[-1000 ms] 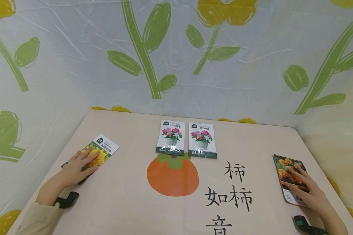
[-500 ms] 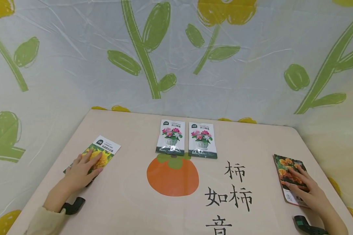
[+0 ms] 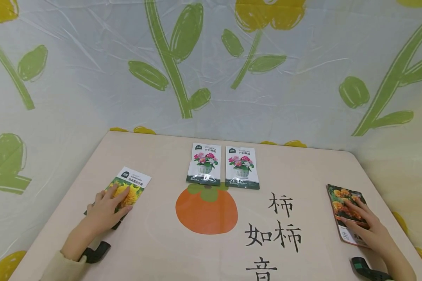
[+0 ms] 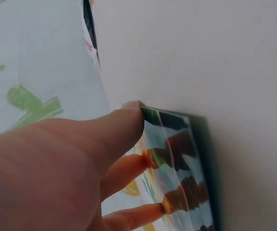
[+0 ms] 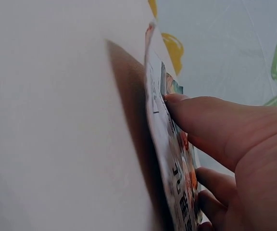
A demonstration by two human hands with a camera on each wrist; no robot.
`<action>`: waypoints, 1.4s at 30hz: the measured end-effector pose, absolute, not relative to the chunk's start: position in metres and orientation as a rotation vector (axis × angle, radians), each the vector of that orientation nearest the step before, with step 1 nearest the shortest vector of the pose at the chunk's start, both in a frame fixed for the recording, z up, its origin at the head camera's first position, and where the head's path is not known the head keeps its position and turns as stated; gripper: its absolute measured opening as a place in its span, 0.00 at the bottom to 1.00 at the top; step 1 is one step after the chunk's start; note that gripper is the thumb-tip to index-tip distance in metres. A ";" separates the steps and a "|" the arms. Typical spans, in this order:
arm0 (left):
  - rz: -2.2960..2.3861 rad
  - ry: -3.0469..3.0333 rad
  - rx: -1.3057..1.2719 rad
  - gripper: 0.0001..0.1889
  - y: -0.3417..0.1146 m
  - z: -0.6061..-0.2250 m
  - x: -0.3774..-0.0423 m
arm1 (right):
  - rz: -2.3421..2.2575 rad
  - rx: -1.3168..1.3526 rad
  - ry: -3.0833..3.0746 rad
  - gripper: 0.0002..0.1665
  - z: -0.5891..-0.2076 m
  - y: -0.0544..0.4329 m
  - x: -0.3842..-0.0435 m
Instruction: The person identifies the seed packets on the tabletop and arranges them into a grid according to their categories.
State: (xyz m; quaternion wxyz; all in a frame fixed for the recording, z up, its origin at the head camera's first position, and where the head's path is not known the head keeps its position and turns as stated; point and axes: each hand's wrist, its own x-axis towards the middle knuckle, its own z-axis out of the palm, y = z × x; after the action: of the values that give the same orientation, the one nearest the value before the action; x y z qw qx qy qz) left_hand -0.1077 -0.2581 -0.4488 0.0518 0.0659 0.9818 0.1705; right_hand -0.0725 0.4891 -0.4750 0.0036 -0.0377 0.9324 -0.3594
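My left hand (image 3: pixel 105 212) lies spread over a sunflower seed packet (image 3: pixel 138 180), white at the top with yellow blooms, slanted on the table's left side. The left wrist view shows its fingertips touching the glossy face of the packet (image 4: pixel 177 168) and the thumb at its edge. On the right side, my right hand (image 3: pixel 372 228) rests with extended fingers on a seed packet with orange flowers (image 3: pixel 338 194). In the right wrist view the thumb and fingertips press the front of this packet (image 5: pixel 160 125), and a dark shadow falls beside it.
Two matching white seed packets, a left one (image 3: pixel 204 166) and a right one (image 3: pixel 242 168), lie side by side at the back middle of the table (image 3: pixel 154 249). An orange persimmon and black characters are printed on the tabletop. A flowered curtain (image 3: pixel 102 78) surrounds it.
My left hand has slid the sunflower seed packet to the right and slightly nearer. My right hand and its packet have stayed in place, as have the two back packets.
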 end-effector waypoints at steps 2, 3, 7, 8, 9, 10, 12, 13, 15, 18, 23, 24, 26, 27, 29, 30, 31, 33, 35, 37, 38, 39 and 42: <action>0.507 2.993 0.192 0.32 -0.253 -0.449 -0.105 | -1.134 -0.131 2.922 0.40 -0.476 0.490 -0.072; 0.503 2.996 0.190 0.31 -0.250 -0.448 -0.104 | -1.141 -0.137 2.919 0.40 -0.476 0.490 -0.073; 0.499 2.992 0.184 0.29 -0.240 -0.446 -0.100 | -1.129 -0.137 2.923 0.40 -0.476 0.490 -0.072; 0.496 2.988 0.184 0.29 -0.238 -0.446 -0.099 | -1.127 -0.137 2.922 0.40 -0.476 0.490 -0.072; 0.491 2.987 0.188 0.29 -0.236 -0.445 -0.098 | -1.127 -0.136 2.920 0.40 -0.475 0.489 -0.072; 0.486 2.986 0.188 0.28 -0.234 -0.444 -0.097 | -1.122 -0.132 2.918 0.41 -0.475 0.489 -0.072; 0.471 2.984 0.185 0.29 -0.230 -0.444 -0.096 | -1.123 -0.126 2.912 0.41 -0.473 0.489 -0.072; 0.459 2.982 0.181 0.29 -0.228 -0.443 -0.095 | -1.123 -0.123 2.909 0.41 -0.473 0.488 -0.072; 0.439 2.978 0.172 0.29 -0.224 -0.444 -0.094 | -1.127 -0.115 2.901 0.41 -0.471 0.488 -0.072; 0.413 2.970 0.152 0.29 -0.217 -0.446 -0.092 | -1.116 -0.101 2.902 0.41 -0.470 0.487 -0.073; 0.390 2.968 0.138 0.30 -0.207 -0.448 -0.088 | -1.095 -0.076 2.913 0.41 -0.471 0.486 -0.073; 0.386 2.967 0.138 0.30 -0.204 -0.448 -0.087 | -1.094 -0.075 2.914 0.41 -0.471 0.486 -0.073; 0.376 2.961 0.141 0.30 -0.200 -0.449 -0.085 | -1.086 -0.072 2.920 0.41 -0.471 0.486 -0.073; 0.367 2.958 0.142 0.30 -0.198 -0.448 -0.085 | -1.081 -0.070 2.923 0.41 -0.472 0.486 -0.073; 0.348 2.955 0.146 0.30 -0.194 -0.448 -0.084 | -1.080 -0.073 2.925 0.41 -0.472 0.486 -0.073; 0.342 2.956 0.148 0.30 -0.192 -0.448 -0.083 | -1.078 -0.073 2.927 0.41 -0.472 0.487 -0.073; 0.335 2.958 0.148 0.30 -0.191 -0.448 -0.082 | -1.077 -0.071 2.926 0.41 -0.471 0.486 -0.073; 0.321 2.965 0.148 0.30 -0.188 -0.447 -0.081 | -1.072 -0.067 2.926 0.41 -0.471 0.486 -0.073; 0.309 2.971 0.144 0.30 -0.186 -0.447 -0.081 | -1.069 -0.063 2.925 0.41 -0.471 0.486 -0.072; 0.295 2.975 0.141 0.30 -0.184 -0.447 -0.080 | -1.070 -0.064 2.924 0.41 -0.471 0.486 -0.072; 0.286 2.978 0.139 0.30 -0.183 -0.447 -0.080 | -1.072 -0.066 2.924 0.41 -0.471 0.486 -0.073; 0.275 2.980 0.140 0.30 -0.183 -0.447 -0.080 | -1.071 -0.067 2.927 0.41 -0.471 0.486 -0.073; 0.262 2.984 0.139 0.30 -0.180 -0.447 -0.079 | -1.070 -0.074 2.934 0.41 -0.470 0.485 -0.073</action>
State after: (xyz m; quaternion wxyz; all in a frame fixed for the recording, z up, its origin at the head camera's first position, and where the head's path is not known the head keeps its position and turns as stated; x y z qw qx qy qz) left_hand -0.0793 -0.1805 -0.4470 0.0716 0.0462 0.9925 0.0872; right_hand -0.0731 0.4852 -0.4700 0.0090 -0.0237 0.9392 -0.3425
